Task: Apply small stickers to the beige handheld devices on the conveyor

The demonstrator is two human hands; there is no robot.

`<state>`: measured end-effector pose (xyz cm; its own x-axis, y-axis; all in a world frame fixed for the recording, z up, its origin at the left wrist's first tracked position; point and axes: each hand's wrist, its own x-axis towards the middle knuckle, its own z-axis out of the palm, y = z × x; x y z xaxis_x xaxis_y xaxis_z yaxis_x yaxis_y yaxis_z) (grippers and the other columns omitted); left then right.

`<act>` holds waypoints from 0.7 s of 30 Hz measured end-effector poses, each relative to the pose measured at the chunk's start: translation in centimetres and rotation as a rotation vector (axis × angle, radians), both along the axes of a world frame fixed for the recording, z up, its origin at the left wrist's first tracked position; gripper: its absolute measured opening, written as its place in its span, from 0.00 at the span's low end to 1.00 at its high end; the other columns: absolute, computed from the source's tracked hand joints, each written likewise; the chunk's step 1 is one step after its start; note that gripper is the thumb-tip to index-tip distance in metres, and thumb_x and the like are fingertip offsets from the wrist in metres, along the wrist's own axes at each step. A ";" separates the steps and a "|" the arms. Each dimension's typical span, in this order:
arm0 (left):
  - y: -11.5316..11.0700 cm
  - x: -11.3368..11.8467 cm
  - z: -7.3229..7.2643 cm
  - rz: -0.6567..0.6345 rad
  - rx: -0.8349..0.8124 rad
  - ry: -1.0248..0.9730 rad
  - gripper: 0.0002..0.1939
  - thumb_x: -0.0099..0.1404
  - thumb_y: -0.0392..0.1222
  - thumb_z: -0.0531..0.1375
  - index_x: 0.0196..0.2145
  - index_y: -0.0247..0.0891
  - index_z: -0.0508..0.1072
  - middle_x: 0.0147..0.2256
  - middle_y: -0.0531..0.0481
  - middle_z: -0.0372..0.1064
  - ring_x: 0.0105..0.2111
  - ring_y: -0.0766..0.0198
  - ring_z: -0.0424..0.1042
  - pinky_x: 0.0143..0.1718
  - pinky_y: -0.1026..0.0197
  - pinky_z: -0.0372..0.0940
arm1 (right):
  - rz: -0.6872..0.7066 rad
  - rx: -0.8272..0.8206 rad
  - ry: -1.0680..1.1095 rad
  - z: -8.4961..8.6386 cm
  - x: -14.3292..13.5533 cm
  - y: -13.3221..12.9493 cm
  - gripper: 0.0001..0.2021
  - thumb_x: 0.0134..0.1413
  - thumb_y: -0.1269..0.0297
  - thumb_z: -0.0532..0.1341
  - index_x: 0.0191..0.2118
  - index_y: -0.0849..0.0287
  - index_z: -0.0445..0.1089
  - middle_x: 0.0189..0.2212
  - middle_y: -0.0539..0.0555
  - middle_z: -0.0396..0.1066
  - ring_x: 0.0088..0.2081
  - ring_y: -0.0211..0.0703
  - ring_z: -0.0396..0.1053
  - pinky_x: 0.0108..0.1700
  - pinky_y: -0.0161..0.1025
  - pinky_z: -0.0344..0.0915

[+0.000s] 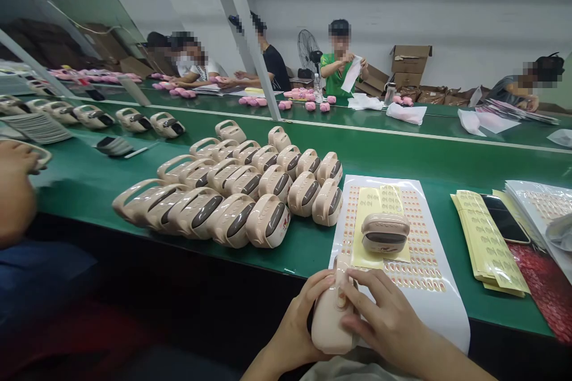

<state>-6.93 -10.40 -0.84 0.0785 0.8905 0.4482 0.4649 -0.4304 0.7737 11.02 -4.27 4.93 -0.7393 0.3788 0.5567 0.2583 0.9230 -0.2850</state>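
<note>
Nearest, at the near left edge of the white sticker sheet (449, 318), the left hand (295, 324) is curled around the side of a beige handled unit (330, 330), supporting it. The right hand (391, 315) is half open, its bent fingers touching the unit around the foot of its upright handle and a small oval emblem (342, 299), without closing round it. The shell looks like stiff, glossy plastic, probably light but slippery and easily scuffed; the rounded body offers the steadiest hold, the handle a handy second one, with fingers off the dark window.

On the sheet lie yellow label sheets (373, 199), with a second beige unit (385, 233) standing on them. Left of the sheet, similar units (268, 220) stand in close rows on the green worktable (286, 259). To its right are a yellow label stack (485, 244) and a dark smartphone (504, 217).

Well beyond the sheet, pink items (308, 95) lie on another bench, where a person in green (333, 71) holds up a white sleeve (352, 75) near cardboard boxes (409, 65).
</note>
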 end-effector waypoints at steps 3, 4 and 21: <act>0.1 -0.1 0.1 0.001 0.005 0.001 0.50 0.37 0.37 0.70 0.56 0.51 0.52 0.54 0.42 0.57 0.51 0.46 0.63 0.48 0.45 0.63 | -0.011 -0.090 -0.030 -0.4 0.3 0.5 0.29 0.53 0.62 0.59 0.59 0.58 0.50 0.51 0.64 0.60 0.45 0.53 0.61 0.44 0.50 0.65; 0.1 -0.1 0.1 0.000 0.011 0.001 0.50 0.37 0.38 0.70 0.56 0.51 0.52 0.54 0.42 0.57 0.50 0.46 0.64 0.47 0.45 0.63 | -0.009 -0.158 -0.028 -0.6 0.2 0.8 0.33 0.51 0.59 0.61 0.60 0.55 0.47 0.53 0.64 0.58 0.48 0.55 0.60 0.46 0.52 0.64; -1.1 0.0 -1.4 -0.091 -0.052 -0.185 0.42 0.40 0.50 0.69 0.53 0.52 0.59 0.53 0.40 0.62 0.50 0.42 0.64 0.46 0.43 0.63 | 0.215 -1.047 0.217 -2.5 -1.5 4.2 0.25 0.50 0.40 0.51 0.40 0.57 0.63 0.33 0.53 0.63 0.36 0.42 0.63 0.39 0.40 0.63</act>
<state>-6.98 -11.52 -2.20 0.0805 0.9056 0.4164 0.2735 -0.4217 0.8645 9.47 -0.03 2.41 -0.7718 0.6154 0.1601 -0.0307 0.2155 -0.9760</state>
